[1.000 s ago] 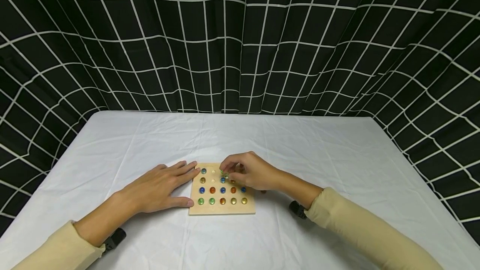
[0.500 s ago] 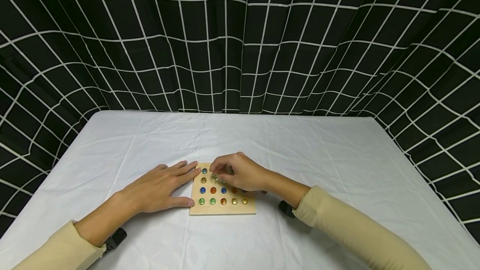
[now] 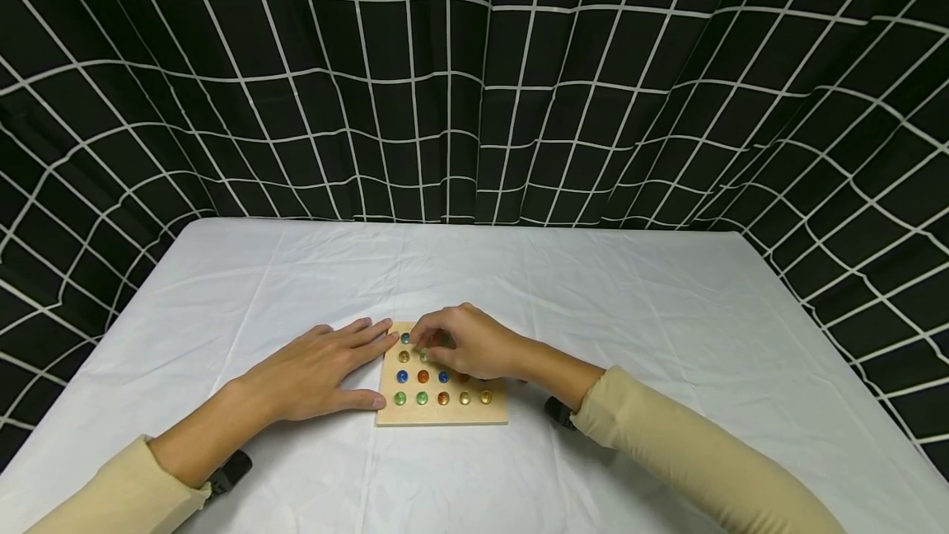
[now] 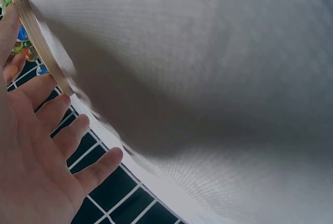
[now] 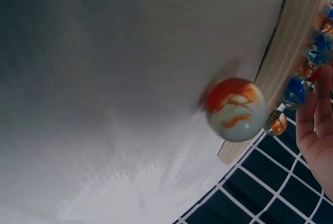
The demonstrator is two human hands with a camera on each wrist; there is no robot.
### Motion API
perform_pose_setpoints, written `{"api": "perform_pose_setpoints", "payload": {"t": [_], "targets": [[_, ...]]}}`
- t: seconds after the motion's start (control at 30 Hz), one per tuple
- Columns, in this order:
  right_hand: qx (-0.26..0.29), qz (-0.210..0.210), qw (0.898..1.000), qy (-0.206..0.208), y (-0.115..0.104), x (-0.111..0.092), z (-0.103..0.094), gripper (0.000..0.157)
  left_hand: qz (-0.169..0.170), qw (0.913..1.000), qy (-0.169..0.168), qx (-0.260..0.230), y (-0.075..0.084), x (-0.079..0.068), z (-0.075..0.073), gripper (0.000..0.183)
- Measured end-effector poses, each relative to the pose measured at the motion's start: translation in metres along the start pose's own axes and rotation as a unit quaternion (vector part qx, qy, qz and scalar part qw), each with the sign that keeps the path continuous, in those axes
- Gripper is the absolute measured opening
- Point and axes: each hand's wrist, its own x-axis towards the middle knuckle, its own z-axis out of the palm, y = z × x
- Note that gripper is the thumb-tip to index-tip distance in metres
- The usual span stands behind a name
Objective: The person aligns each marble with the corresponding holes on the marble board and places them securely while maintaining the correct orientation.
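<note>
A square wooden board (image 3: pixel 460 417) lies on the table, with rows of glass marbles in blue, green, orange and yellow. My left hand (image 3: pixel 311 373) lies with straight, spread fingers, its fingertips and thumb at the board's left edge. Over the back part of the board, the fingertips and thumb of my right hand (image 3: pixel 474 343) pinch a pale greenish marble (image 3: pixel 423 357) in the second column from the left. That hand hides several places at the back right. In the right wrist view, a larger white and orange marble (image 5: pixel 237 109) sits on the cloth beside the board.
A white cloth (image 3: pixel 630 303) with shallow creases covers the table. Black curtains (image 3: pixel 474 105) with a white grid stand behind it and along both sides.
My right hand has moved left across the board with the pale greenish marble and lowered it into the second column. The left hand has stayed at the board's edge.
</note>
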Motion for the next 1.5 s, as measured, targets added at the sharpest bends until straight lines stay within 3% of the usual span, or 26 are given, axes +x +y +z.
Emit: {"api": "perform_pose_setpoints", "payload": {"t": [0.37,0.53,0.73,0.97,1.2,1.5], "targets": [[-0.011,0.003,1.0,-0.004,0.002,0.001,0.003,0.019,0.0,1.0,0.001,-0.002,0.0,0.0,0.0,0.087],[0.005,0.001,1.0,0.015,0.0,-0.003,-0.006,0.02,0.004,1.0,0.006,0.004,0.0,0.0,0.0,0.087],[0.011,0.002,0.999,0.037,-0.002,-0.025,-0.021,0.019,0.003,1.0,0.007,0.004,0.001,0.001,0.0,0.087],[0.006,-0.001,0.999,0.034,0.003,-0.057,-0.032,0.023,0.0,1.0,0.005,0.004,0.001,0.0,0.001,0.088],[0.009,0.01,0.999,0.042,0.015,-0.078,-0.032,0.026,0.001,0.9999,0.011,0.004,0.001,-0.001,0.001,0.088],[0.018,0.024,0.999,0.042,0.027,-0.091,-0.029,0.025,0.001,0.9999,0.012,0.004,0.001,-0.001,0.002,0.088]]}}
